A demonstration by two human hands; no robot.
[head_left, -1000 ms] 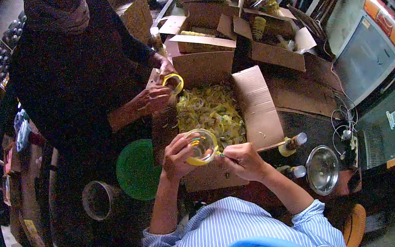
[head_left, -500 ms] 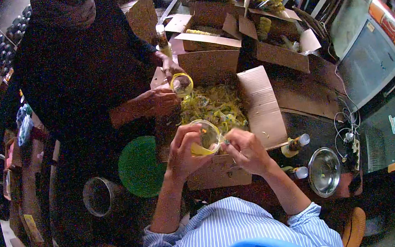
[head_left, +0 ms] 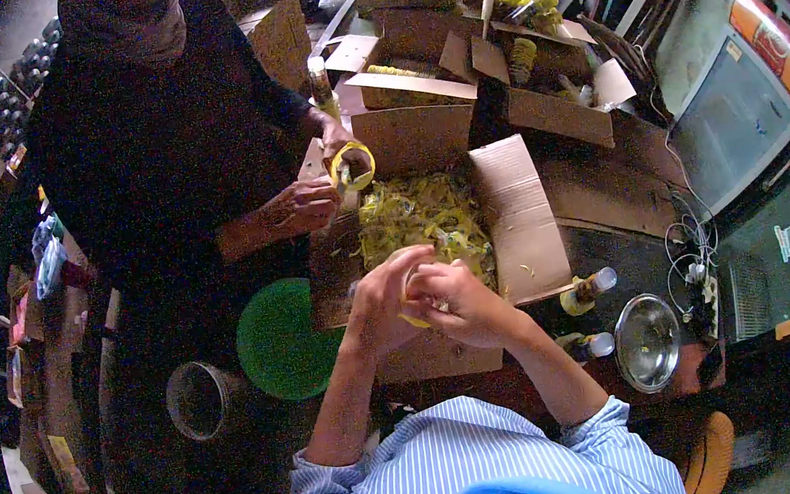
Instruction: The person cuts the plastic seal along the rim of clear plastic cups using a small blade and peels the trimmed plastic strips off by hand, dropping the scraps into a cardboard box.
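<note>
My left hand point(head_left: 378, 305) is wrapped round a clear round container with a yellow band point(head_left: 414, 320), mostly hidden behind my fingers. My right hand point(head_left: 459, 304) is closed at the container's right side, its fingers touching or nearly touching my left hand; anything in them is hidden. Both hands are above the near edge of an open cardboard box point(head_left: 519, 219). Yellow and clear scraps point(head_left: 421, 218) fill the box. Across its left corner, a co-worker's hands point(head_left: 308, 202) hold another yellow-rimmed clear container point(head_left: 352, 166).
A green round tub point(head_left: 282, 342) and a bucket point(head_left: 197, 401) are at the left. Two bottles point(head_left: 589, 289) and a metal bowl point(head_left: 647, 343) stand at the right. More open cartons point(head_left: 553, 114) lie behind.
My right hand has moved left against the container and my left hand, covering much of the container. The co-worker's hands have shifted slightly while still holding their container.
</note>
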